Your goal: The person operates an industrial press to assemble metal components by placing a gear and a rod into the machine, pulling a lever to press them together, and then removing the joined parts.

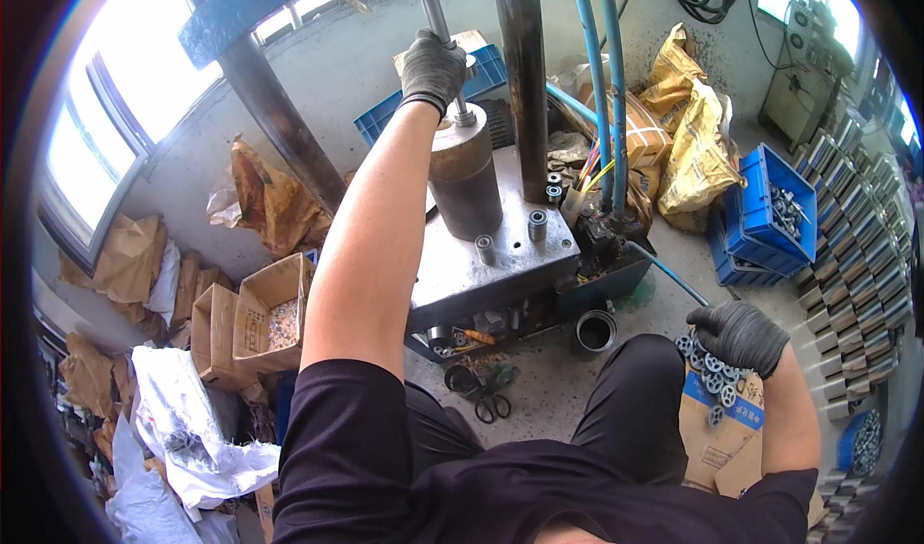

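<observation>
My left hand, in a dark grey glove, is raised and shut on the thin metal lever rod of a press. Just below it stands the press's thick brown cylinder on a grey steel base plate. Three small metal bushings stand on that plate beside a dark upright column. My right hand, also gloved, rests low at the right on a heap of small round metal parts piled in an open brown paper bag.
Blue hoses run down to the press. Blue crates of parts and yellow sacks stand at the right, with stacked small boxes beyond. Open cardboard boxes and white bags lie left. Scissors and a ring lie on the floor.
</observation>
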Tool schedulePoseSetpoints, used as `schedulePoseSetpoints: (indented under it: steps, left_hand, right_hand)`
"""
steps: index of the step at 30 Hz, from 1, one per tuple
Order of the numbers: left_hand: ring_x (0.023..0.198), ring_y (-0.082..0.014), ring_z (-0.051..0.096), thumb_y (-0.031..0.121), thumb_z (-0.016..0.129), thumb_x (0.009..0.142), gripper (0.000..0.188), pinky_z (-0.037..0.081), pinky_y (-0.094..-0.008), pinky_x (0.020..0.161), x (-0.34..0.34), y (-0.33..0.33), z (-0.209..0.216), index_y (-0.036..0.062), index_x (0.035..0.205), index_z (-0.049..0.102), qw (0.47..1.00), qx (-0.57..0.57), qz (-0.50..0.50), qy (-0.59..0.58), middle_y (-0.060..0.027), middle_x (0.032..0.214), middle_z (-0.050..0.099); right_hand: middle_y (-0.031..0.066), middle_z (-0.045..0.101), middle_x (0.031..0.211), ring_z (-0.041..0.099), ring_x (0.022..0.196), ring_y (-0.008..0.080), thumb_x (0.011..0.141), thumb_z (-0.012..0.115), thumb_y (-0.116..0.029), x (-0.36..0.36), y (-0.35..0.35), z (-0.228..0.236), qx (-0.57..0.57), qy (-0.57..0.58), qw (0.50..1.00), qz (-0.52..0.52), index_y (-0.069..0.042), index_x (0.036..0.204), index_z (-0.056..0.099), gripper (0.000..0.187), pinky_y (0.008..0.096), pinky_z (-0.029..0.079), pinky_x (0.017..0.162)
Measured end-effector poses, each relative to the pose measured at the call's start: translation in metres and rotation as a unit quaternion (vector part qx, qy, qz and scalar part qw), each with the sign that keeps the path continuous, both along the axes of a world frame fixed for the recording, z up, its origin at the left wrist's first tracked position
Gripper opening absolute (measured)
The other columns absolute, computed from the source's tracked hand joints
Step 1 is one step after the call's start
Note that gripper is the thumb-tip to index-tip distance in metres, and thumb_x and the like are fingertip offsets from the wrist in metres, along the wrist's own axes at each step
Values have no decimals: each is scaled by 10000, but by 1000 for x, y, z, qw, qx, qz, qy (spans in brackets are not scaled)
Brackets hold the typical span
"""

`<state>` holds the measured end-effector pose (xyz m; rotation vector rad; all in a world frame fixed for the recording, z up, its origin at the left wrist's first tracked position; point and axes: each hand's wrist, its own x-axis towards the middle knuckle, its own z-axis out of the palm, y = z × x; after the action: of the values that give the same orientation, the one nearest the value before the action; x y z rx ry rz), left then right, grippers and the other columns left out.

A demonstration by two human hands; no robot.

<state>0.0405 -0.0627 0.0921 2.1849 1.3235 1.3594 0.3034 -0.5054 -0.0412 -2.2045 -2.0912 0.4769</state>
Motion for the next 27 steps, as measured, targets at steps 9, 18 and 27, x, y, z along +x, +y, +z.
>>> schedulePoseSetpoints:
  steps: [9,18,27]
  left_hand:
    - [796,-254,810,184,637,1013,269,653,-353,728,2,5,-3,-22,1177,585,1000,7,4,9,-164,861,781]
    - [833,-276,812,234,660,997,306,643,-381,828,3,10,-7,0,1185,602,1000,-1,16,4,-177,888,792]
    - [795,-215,773,130,732,965,262,675,-357,693,-7,20,-21,-23,1117,583,981,-19,-101,-162,-132,876,723]
  right_hand:
    - [209,738,943,719,896,397,915,693,-154,2,6,4,180,-24,983,-28,-67,1123,743,231,493,572,804]
    - [193,723,963,711,859,403,961,686,-100,44,132,80,561,-159,812,-29,-63,1060,709,108,467,570,758]
    - [197,751,1038,722,976,400,951,674,-179,59,219,102,480,-192,852,-85,-80,1117,737,202,494,582,872]
